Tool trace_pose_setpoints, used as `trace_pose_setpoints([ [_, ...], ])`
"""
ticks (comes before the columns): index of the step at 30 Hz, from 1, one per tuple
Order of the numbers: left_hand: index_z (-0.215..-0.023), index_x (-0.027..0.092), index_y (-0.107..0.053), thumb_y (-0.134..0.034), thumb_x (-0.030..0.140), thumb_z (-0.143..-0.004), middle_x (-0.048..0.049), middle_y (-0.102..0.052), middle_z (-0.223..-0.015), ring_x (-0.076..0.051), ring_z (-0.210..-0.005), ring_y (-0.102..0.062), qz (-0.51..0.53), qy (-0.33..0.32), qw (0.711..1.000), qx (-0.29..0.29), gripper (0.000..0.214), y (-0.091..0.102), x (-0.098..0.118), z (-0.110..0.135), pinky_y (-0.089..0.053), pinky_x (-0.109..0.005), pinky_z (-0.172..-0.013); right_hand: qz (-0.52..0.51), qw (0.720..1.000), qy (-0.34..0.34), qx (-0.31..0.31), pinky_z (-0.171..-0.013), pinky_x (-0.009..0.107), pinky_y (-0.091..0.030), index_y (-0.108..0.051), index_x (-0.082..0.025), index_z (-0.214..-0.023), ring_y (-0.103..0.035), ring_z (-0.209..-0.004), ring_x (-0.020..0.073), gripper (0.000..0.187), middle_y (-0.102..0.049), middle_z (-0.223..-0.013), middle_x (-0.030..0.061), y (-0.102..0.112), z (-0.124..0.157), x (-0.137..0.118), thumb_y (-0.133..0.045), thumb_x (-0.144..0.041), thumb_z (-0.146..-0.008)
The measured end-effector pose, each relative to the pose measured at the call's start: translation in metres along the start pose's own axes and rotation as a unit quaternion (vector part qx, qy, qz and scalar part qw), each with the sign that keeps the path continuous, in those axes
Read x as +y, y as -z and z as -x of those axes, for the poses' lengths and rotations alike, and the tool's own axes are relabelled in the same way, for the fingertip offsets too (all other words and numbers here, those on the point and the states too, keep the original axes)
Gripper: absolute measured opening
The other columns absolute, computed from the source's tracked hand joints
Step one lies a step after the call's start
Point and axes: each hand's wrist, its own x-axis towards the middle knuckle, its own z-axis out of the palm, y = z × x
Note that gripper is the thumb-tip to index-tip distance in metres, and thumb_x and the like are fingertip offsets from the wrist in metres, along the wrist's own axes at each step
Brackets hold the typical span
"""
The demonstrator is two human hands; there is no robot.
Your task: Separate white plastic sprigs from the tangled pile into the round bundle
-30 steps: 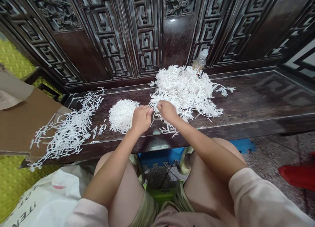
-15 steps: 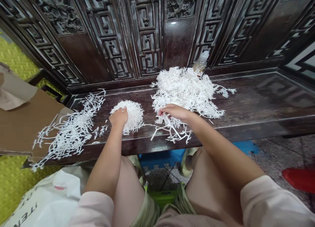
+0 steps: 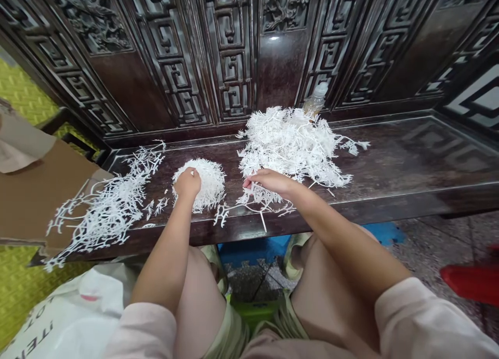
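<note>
My left hand [image 3: 187, 182] rests on the left side of a round heap of small white spiky pieces [image 3: 210, 185]. Its fingers are curled closed, and what they hold, if anything, is hidden. Pinched in my right hand [image 3: 268, 181] is a thin white plastic branch [image 3: 262, 209], whose forked arms spread over the bench's front edge. Just behind that hand lies a large pile of white branched sprigs [image 3: 288, 141] with feathery tips. To the left of my left hand is a tangle of bare white branches [image 3: 109, 208], with a few loose bits [image 3: 159, 205] beside it.
All the piles lie on a dark wooden bench [image 3: 390, 161] with a carved lattice back [image 3: 234, 52]. A clear bottle with a white cap [image 3: 317, 95] stands behind the large pile. Cardboard [image 3: 50, 182] is at the left, above a white bag [image 3: 89, 307]. A red object [image 3: 471, 283] is at the right.
The branch in my right hand has turned and shifted left, so its arms now reach closer to the small heap. My left hand stays at the heap with its fingers more curled.
</note>
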Motion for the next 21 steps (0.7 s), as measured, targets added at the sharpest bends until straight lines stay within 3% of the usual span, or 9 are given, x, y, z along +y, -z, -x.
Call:
trace_pose_setpoints([
  [4,-0.09,0.021,-0.059,-0.031,0.034,-0.079,-0.0102,-0.062,-0.09,-0.026,-0.088,-0.054,0.021,-0.03,0.999,-0.016,0.033,0.002,0.006,0.001,-0.038,-0.036,-0.07,0.0,1.0,-0.004,0.011,-0.084,0.028,-0.03,-0.065,-0.018,-0.068,-0.051,-0.087,0.0152,0.025,-0.062,-0.081,0.0026,-0.002,-0.001,-0.001,-0.048,-0.035,-0.073],
  [7,-0.086,0.019,-0.059,-0.035,0.034,-0.078,-0.0082,-0.061,-0.088,-0.022,-0.085,-0.054,0.096,-0.099,0.989,-0.052,0.03,0.005,0.016,0.008,-0.038,-0.032,-0.072,-0.001,1.0,-0.01,0.014,-0.081,0.029,-0.031,-0.064,-0.018,-0.068,-0.052,-0.083,0.0155,0.026,-0.062,-0.073,0.0024,-0.004,-0.003,-0.003,-0.046,-0.036,-0.074],
  [11,-0.087,0.017,-0.058,-0.034,0.046,-0.077,-0.0049,-0.059,-0.079,-0.017,-0.075,-0.053,0.226,-0.218,0.93,-0.192,0.039,0.016,0.038,0.034,-0.039,-0.028,-0.069,-0.03,0.999,-0.002,0.037,-0.076,0.03,-0.034,-0.064,-0.017,-0.07,-0.052,-0.079,0.0155,0.025,-0.063,-0.075,0.0036,-0.009,-0.007,-0.003,-0.048,-0.036,-0.073],
  [14,-0.08,0.017,-0.058,-0.037,0.052,-0.074,-0.0025,-0.058,-0.075,-0.016,-0.073,-0.052,0.24,-0.283,0.886,-0.278,0.041,0.025,0.051,0.056,-0.038,-0.026,-0.068,-0.055,0.994,0.02,0.094,-0.078,0.028,-0.035,-0.063,-0.016,-0.067,-0.053,-0.083,0.0155,0.022,-0.064,-0.083,0.0051,-0.011,-0.01,-0.002,-0.052,-0.035,-0.072],
  [21,-0.068,0.017,-0.057,-0.04,0.049,-0.074,-0.0004,-0.056,-0.069,-0.014,-0.066,-0.049,0.164,-0.315,0.891,-0.282,0.037,0.026,0.054,0.069,-0.036,-0.025,-0.062,-0.084,0.987,0.041,0.132,-0.078,0.026,-0.036,-0.062,-0.015,-0.066,-0.054,-0.083,0.0149,0.021,-0.064,-0.083,0.0055,-0.01,-0.009,-0.003,-0.052,-0.032,-0.072],
])
